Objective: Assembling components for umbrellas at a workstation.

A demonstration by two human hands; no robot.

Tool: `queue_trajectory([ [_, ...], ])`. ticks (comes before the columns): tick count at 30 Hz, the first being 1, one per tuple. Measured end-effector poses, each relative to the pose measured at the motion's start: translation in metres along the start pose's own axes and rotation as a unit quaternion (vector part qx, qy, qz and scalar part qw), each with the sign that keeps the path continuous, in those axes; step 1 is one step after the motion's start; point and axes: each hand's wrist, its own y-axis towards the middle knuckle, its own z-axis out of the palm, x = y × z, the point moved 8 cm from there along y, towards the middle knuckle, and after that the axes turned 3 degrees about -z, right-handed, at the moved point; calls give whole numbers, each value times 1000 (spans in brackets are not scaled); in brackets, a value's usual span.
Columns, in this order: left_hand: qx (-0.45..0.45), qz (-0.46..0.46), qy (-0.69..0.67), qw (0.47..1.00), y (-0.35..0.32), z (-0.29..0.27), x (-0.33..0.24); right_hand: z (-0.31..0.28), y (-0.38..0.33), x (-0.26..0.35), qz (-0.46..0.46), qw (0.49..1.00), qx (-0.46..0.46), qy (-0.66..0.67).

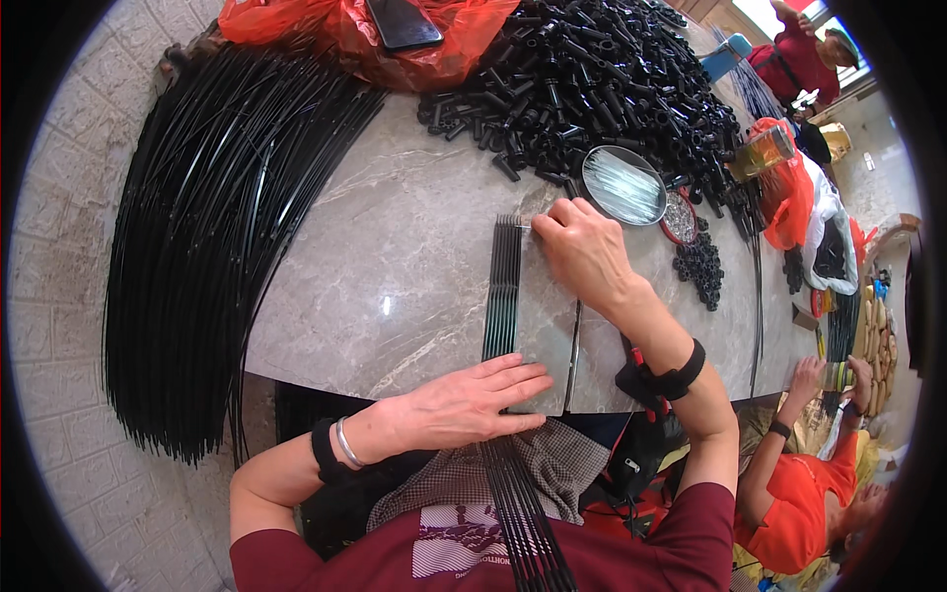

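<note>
A row of thin black rods lies side by side on the grey marbled table, running off its front edge into my lap. My left hand rests flat across them near that edge, fingers stretched out. Beside the rods' far ends, my right hand is closed in a pinch. Something small, thin and pale shows at its fingertips, touching or close to the rod tips; its kind is not clear. Just beyond that hand stands a round dish of thin clear strands.
A big bundle of black rods hangs over the left edge. Black tubes are heaped at the back, beside a red bag with a phone. A red-rimmed dish and small black parts lie right. Two people work nearby.
</note>
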Motion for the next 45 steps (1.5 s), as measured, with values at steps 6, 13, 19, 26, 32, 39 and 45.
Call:
queue_trajectory([
  [6,1,2,2,1000,0,2,1,0,-3,-6,42,996,-16,71],
  [13,3,7,3,1000,0,0,0,-9,1,-9,50,995,-26,82],
  [19,16,-3,6,1000,-2,2,0,-30,-19,-33,99,991,68,56],
  [26,20,-2,11,1000,0,4,0,-9,-25,-32,59,990,124,-33],
  [32,12,-3,18,1000,-1,5,1,-5,-17,-18,17,990,119,-77],
  [39,4,-3,15,1000,-1,2,0,-14,-19,-20,70,994,59,-56],
  [45,-7,3,8,1000,-2,3,1,-9,-21,-20,77,994,66,-32],
])
